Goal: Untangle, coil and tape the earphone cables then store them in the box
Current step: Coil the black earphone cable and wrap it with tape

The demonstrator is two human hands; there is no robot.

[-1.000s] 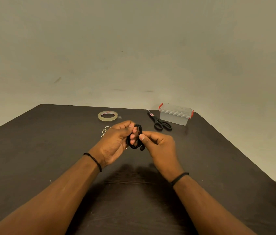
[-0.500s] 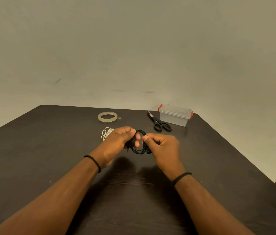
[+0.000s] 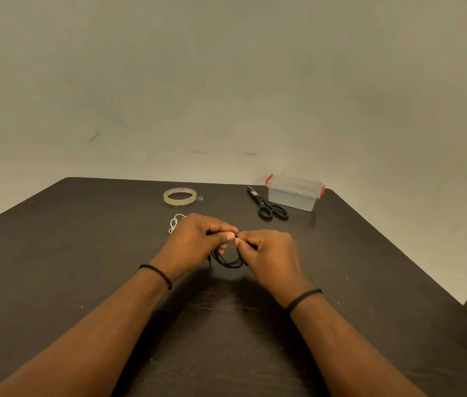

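Standing lidded at the table's point(image 3: 54, 282) far right: clear box point(image 3: 293, 196) with red clips, contents not discernible. Left hand point(image 3: 197, 242) and right hand point(image 3: 269, 250) both pinch the black earphone cable point(image 3: 228, 262) coil above the table; tape roll point(image 3: 180, 196) lettering unreadable.

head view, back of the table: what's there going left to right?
Roll of clear tape → black-handled scissors → clear plastic box with red latches, lid on. Nearer, the white earphone cable lies partly behind the left hand, so it is left out.
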